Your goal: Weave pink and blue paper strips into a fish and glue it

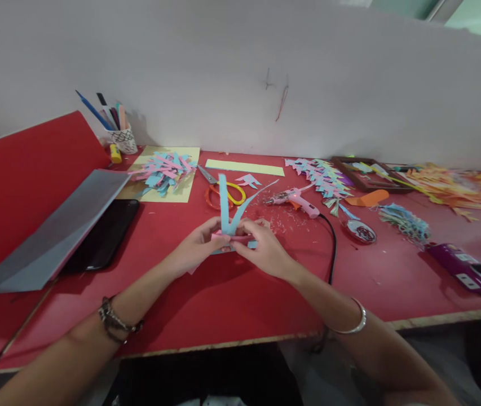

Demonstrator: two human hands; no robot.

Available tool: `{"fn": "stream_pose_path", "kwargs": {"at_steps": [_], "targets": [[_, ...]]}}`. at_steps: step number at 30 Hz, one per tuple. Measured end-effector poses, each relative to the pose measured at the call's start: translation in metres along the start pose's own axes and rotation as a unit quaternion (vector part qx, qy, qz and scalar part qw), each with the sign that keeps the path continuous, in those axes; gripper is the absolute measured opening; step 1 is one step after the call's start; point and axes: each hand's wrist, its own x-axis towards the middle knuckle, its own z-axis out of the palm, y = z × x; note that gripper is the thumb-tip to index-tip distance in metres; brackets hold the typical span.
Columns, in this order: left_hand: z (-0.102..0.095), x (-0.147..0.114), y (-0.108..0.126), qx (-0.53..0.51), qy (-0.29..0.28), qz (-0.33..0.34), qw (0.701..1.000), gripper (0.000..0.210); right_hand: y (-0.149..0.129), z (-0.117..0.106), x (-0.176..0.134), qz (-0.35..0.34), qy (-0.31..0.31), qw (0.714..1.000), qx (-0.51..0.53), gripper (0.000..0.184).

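My left hand (202,242) and my right hand (264,246) meet over the middle of the red table, their fingers pinching paper strips between them. A blue paper strip (224,203) is folded into a V, with its two ends pointing up. Across it runs a pink paper strip (242,239), partly covered by my fingers. More pink and blue paper shows beneath my hands. Just beyond lie scissors (209,175) with red and yellow handles and a small folded pink and blue paper piece (248,180). To the right rests a pink glue gun (295,200).
A pile of pink and blue strips (166,170) lies on yellow paper (192,192). At left are a pen cup (124,141), a black phone (115,237) and paper sheets (58,242). A braided paper garland (318,177), a small dish (361,231) and a brown tray (367,183) stand right.
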Motion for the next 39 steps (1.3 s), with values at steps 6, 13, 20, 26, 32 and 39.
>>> {"fn": "stream_pose_path", "kwargs": {"at_steps": [6,13,20,26,32,39], "targets": [[-0.0007,0.0004,-0.0001,0.016,0.010,-0.001,1.000,0.030,0.0014,0.0018,0.0004,0.009,0.033,0.999,0.024,0.010],[-0.0021,0.0025,-0.0034,-0.024,0.045,-0.005,0.999,0.029,0.0024,0.0020,0.0008,0.040,0.031,0.986,0.159,0.011],[-0.0043,0.0044,-0.0044,-0.085,0.061,-0.027,0.994,0.032,0.0004,0.0003,0.0005,0.033,0.036,0.979,0.196,0.009],[-0.0028,0.0043,0.0003,-0.139,0.080,-0.039,0.986,0.032,-0.0024,-0.0028,-0.0009,0.052,0.033,0.975,0.214,0.010],[-0.0042,0.0046,0.0007,-0.150,0.101,-0.014,0.983,0.027,-0.0034,-0.0048,-0.0001,0.091,0.022,0.975,0.199,0.012],[-0.0043,0.0028,0.0016,-0.084,0.073,-0.013,0.994,0.031,-0.0033,-0.0034,0.0014,0.067,0.057,0.996,0.000,0.021]]}}
